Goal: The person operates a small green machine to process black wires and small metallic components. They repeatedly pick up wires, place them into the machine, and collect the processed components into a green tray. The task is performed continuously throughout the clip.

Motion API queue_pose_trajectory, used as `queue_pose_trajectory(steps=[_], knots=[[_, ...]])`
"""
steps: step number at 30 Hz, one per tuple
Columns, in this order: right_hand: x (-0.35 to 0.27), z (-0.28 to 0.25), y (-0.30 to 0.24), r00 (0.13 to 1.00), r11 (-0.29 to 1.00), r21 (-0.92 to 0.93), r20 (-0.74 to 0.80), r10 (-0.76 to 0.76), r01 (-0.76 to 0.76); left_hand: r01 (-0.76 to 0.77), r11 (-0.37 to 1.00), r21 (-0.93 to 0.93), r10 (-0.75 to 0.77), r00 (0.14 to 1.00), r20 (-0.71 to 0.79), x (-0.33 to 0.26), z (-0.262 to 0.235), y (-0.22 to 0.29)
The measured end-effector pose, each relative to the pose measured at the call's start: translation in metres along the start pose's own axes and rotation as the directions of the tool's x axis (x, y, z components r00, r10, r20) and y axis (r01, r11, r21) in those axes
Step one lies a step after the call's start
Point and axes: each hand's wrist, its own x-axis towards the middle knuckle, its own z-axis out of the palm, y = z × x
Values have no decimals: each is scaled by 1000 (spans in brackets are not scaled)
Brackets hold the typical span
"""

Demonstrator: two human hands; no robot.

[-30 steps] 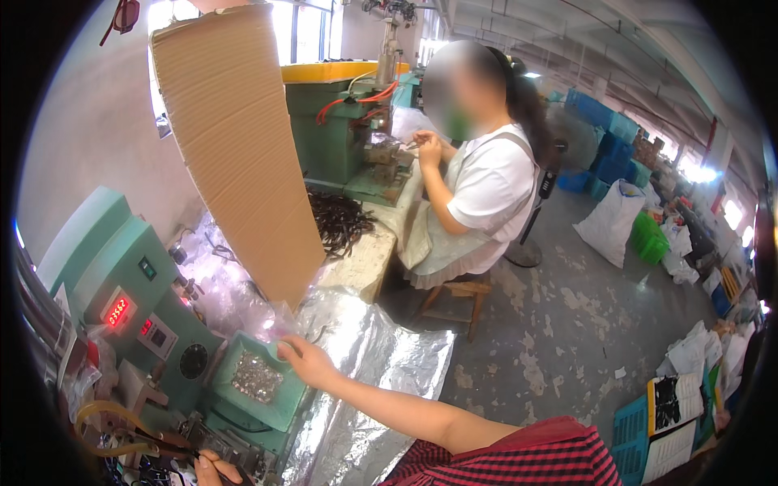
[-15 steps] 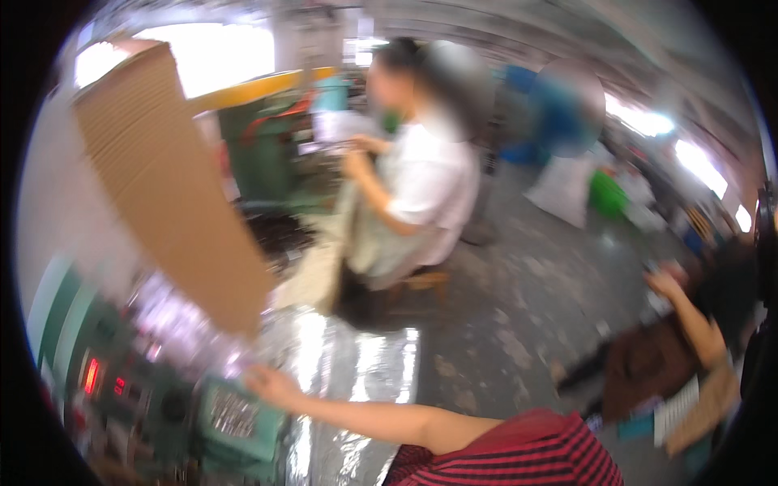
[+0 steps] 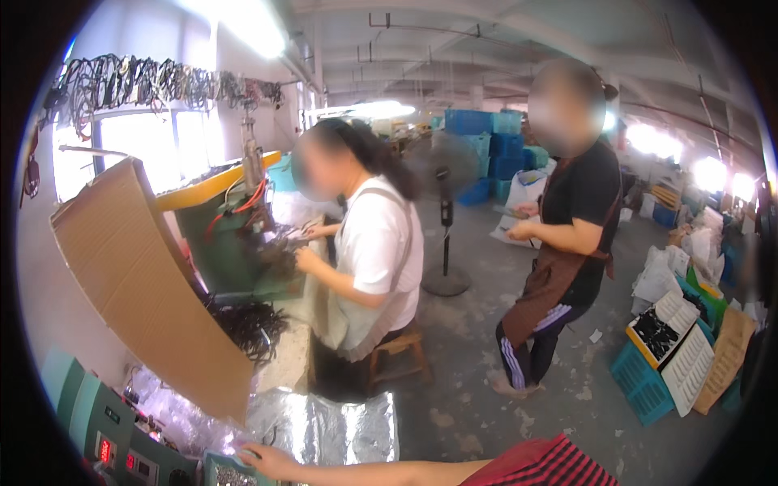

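My right hand (image 3: 271,463) reaches in from a red-and-black striped sleeve (image 3: 543,466) at the lower edge. Its fingers are bent together at the rim of a small green tray (image 3: 212,463) of tiny shiny metal pieces. A small dark, greyish bit shows between thumb and finger, too small to name. Under and behind the arm lies a silver foil sheet (image 3: 324,425). Left of the tray is a green machine (image 3: 101,417) with red lit displays, and crumpled clear plastic (image 3: 174,405) lies behind it. My left hand is out of view.
A tall bent cardboard sheet (image 3: 150,283) stands beyond the machine. A seated person (image 3: 377,251) in white works at another green machine (image 3: 235,243), beside a heap of black strips (image 3: 247,324). A standing person (image 3: 567,219) handles something flat near a floor fan (image 3: 446,211). Crates (image 3: 644,381) stand right.
My view has tilted up and steadied, so the machine and tray sit lower in it. The standing person shows in full. My right hand stays at the tray.
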Motion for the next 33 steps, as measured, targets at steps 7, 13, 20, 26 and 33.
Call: queue_pose_trajectory(steps=[7,13,20,26,33], knots=[[-3,9,6,998,999,16,-57,-33,34,218,958,185,-202,974,-100,-3,6,15],[-3,9,3,999,1000,13,-21,-27,27,212,968,137,-205,976,-68,-10,5,19],[-4,6,-2,1000,998,55,-8,22,-21,161,985,66,-161,987,-17,-16,14,22],[-4,7,0,1000,999,47,-3,14,-14,149,989,23,-148,988,-51,-16,17,21],[-3,6,5,999,999,43,31,25,-27,141,990,17,-141,990,-6,-12,6,13]])
